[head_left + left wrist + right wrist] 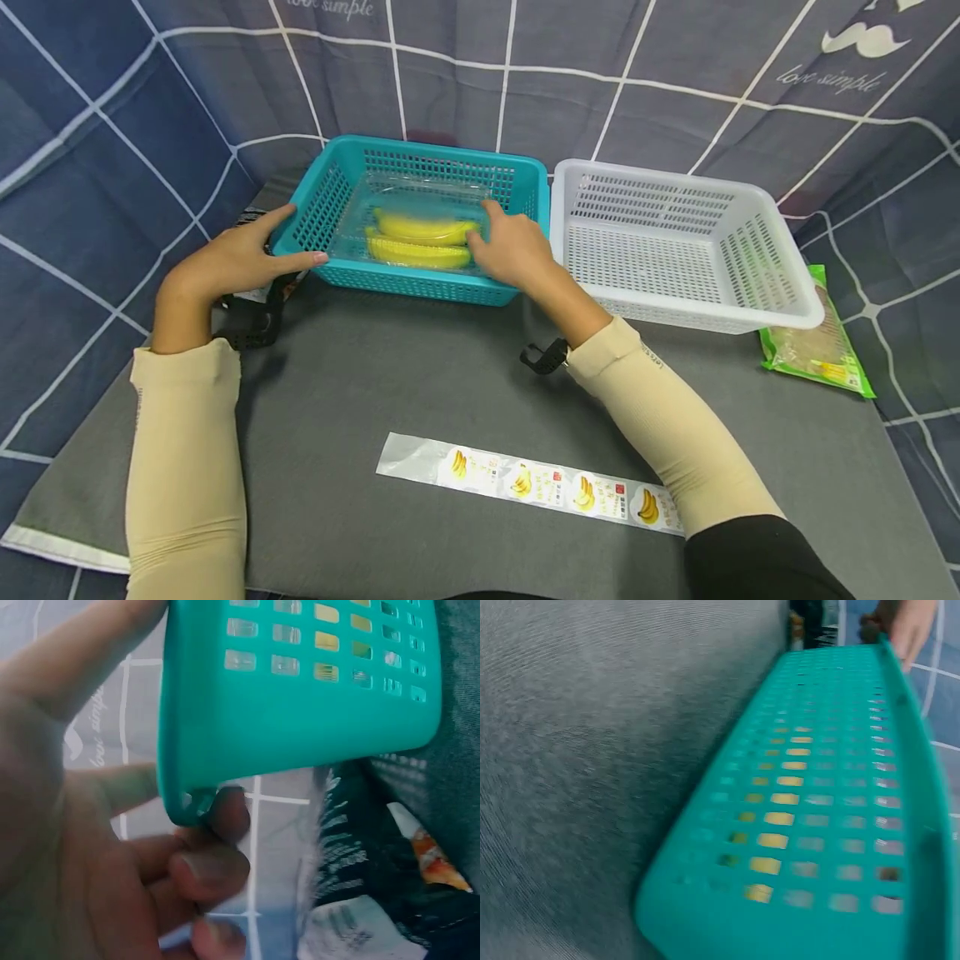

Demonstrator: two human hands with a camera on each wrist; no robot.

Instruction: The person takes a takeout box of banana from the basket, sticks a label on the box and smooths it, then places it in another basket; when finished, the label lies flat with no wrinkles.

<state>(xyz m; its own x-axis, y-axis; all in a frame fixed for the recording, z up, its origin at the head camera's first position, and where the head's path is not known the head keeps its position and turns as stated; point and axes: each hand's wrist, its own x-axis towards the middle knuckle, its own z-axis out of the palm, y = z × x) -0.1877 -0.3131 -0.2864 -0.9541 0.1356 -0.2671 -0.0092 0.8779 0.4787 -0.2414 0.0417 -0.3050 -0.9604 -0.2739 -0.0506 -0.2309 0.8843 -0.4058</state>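
The box (427,198) of bananas (418,252) lies in the basket (405,282), about nine o'clock from the right hand (517,250), long axis nine to three. That nearer hand is at its three-o'clock end; pinching, I cannot tell. The left hand (238,257) grips the basket's nine-o'clock rim.

The teal basket (420,282) is plastic, smooth with a soft sheen along its rim. The white basket (652,307) is plastic too, smooth and faintly glossy. The box (427,188) is clear, shiny plastic; the bananas (418,254) have smooth skins. Matt, woven-looking grey cloth covers the counter (390,375), and the curtain (450,48) is matt printed cloth. The bag (813,346) is glossy film, the label strip (536,488) smooth and shiny at its blank end. The sleeves (187,467) are matt cloth.
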